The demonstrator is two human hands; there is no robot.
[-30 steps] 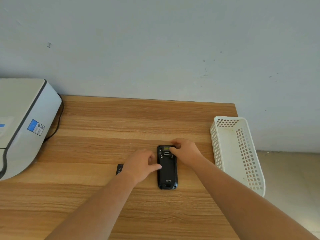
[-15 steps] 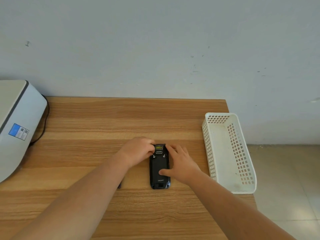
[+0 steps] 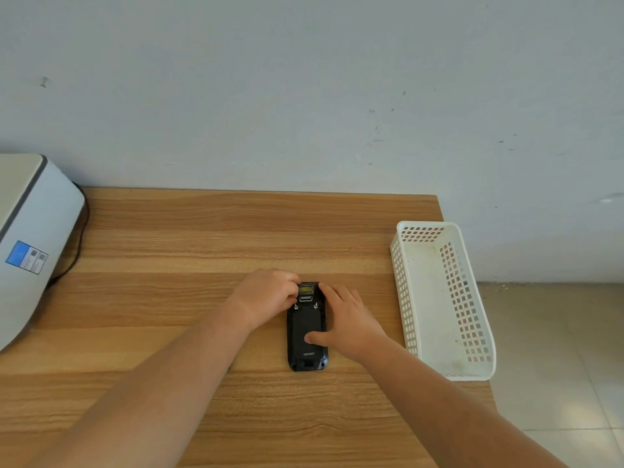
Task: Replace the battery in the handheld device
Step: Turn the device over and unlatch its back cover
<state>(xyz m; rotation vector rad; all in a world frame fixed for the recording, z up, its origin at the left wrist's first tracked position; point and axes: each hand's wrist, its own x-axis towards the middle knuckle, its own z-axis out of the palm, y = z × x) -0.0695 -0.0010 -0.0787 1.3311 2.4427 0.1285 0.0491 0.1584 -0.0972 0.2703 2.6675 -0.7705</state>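
A black handheld device (image 3: 306, 324) lies face down on the wooden table (image 3: 202, 238), its back cover on and a yellow label near its far end. My left hand (image 3: 266, 297) curls against the device's far left corner, fingertips at the left screw. My right hand (image 3: 347, 320) rests along the right side, fingers up at the far right corner and thumb pressed flat on the middle of the back cover. The small black piece seen earlier beside the device is hidden under my left forearm.
A white perforated plastic basket (image 3: 472, 373) stands at the table's right edge, nothing in it. A grey-white machine (image 3: 30, 238) with a blue label and a dark cable (image 3: 79, 251) sits at the far left. A pale wall rises behind the table.
My left hand went from the device's left side up to its far left corner. My right hand came down from the top end, and its thumb now presses the back cover.
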